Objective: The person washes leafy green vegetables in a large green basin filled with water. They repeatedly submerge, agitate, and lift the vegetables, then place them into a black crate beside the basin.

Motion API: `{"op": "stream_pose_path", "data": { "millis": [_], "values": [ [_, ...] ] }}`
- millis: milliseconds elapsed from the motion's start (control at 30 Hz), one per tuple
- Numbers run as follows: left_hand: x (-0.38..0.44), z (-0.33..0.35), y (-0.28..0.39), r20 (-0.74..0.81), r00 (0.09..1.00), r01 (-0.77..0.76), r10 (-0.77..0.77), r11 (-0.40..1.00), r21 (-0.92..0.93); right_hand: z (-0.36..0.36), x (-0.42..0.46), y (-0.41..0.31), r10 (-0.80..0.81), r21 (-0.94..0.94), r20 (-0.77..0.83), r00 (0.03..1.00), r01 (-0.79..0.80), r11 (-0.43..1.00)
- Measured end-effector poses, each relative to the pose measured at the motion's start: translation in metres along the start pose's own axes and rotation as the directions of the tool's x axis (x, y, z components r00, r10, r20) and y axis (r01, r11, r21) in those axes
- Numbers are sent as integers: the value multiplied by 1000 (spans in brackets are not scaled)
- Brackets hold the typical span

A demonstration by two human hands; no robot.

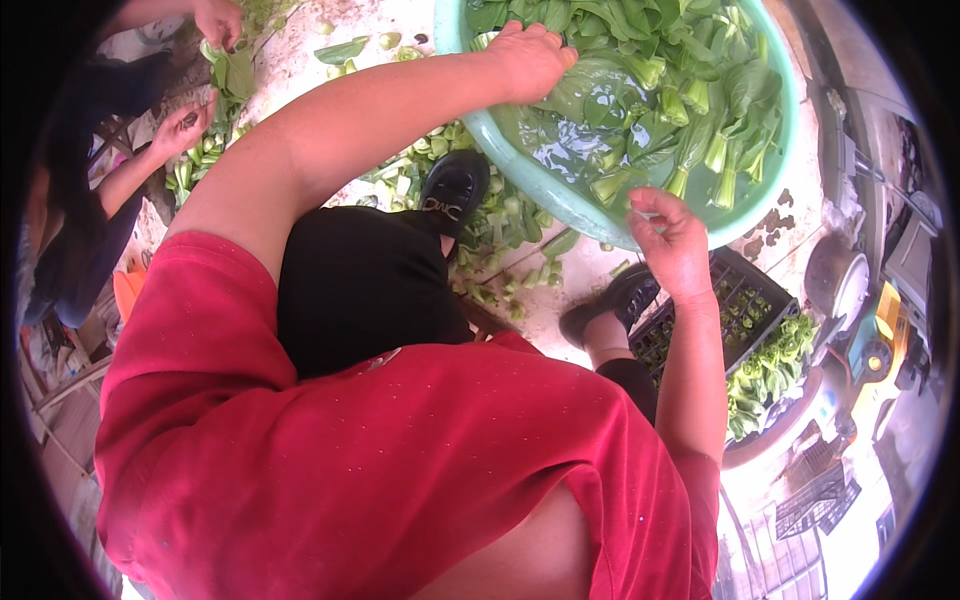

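A large green plastic basin (555, 199) holds water and many leafy bok choy heads (675, 105), several with pale cut stem ends showing. Over the basin's left side reaches my left hand (529, 64), palm down, fingers bent at the edge of the leaves; whether it grips any of them is hidden. My right hand (667, 236) is at the near rim, thumb and fingertips close together, and I cannot tell if something small is between them. Cut stems and loose leaves (502, 225) lie on the floor around my black shoe (455, 184), just outside the basin.
A black plastic crate (765, 300) stands right of my other shoe, beside more bok choy (772, 375). A metal pot (840, 277) and a yellow toy vehicle (885, 337) are farther right. At upper left, a co-worker's hands (184, 127) are near greens (236, 75).
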State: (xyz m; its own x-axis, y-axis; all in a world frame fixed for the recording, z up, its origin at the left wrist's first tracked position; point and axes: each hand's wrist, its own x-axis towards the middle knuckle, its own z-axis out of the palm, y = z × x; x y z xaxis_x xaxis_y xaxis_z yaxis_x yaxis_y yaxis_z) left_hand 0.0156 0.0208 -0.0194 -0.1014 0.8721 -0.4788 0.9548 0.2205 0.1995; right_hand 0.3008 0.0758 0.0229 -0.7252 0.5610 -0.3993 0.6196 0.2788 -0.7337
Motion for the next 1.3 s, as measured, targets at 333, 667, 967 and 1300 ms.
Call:
{"op": "stream_pose_path", "data": {
  "millis": [333, 667, 967, 1300],
  "values": [
    [21, 7, -2, 229, 968, -81, 99, 993, -88, 32, 50, -7, -19, 151, 82, 996, 6, 989],
    [1, -9, 24, -191, 889, -437, 416, 896, -80, 22, 43, -12, -228, -157, -381, 896, 180, 971],
    [-25, -50, 37, -477, 759, -629, 444, 691, -357, 39, 60, -13, -129, 47, -330, 935, 153, 987],
    [-8, -3, 29, -313, 917, -379, 247, 296, -876, 63, 80, -10, -123, 523, -322, 939, 285, 803]
  ]
}}
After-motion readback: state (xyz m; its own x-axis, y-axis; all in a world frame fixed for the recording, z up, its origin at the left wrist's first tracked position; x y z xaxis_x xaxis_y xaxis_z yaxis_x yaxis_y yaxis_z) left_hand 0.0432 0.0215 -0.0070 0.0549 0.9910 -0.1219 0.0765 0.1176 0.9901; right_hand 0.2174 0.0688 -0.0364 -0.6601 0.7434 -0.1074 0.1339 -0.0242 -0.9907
